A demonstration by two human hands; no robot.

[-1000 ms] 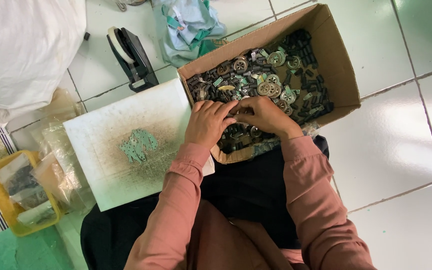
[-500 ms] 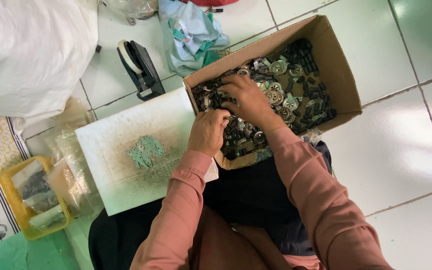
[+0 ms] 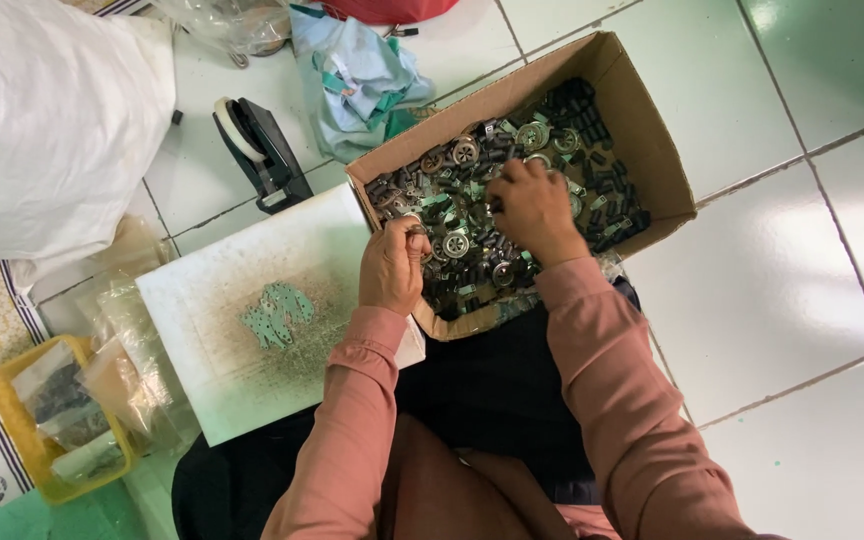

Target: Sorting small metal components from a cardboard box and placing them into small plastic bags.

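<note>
Right hand grip closed on small dark part inside cardboard box; left hand pinches small ring at box's near-left corner, nearer white board.

There is a single view, from the person's head, facing steeply down over the pink sleeves and lap. It sits close: the cardboard box fills the upper middle of the frame, with the tiled floor spreading to the right.
</note>
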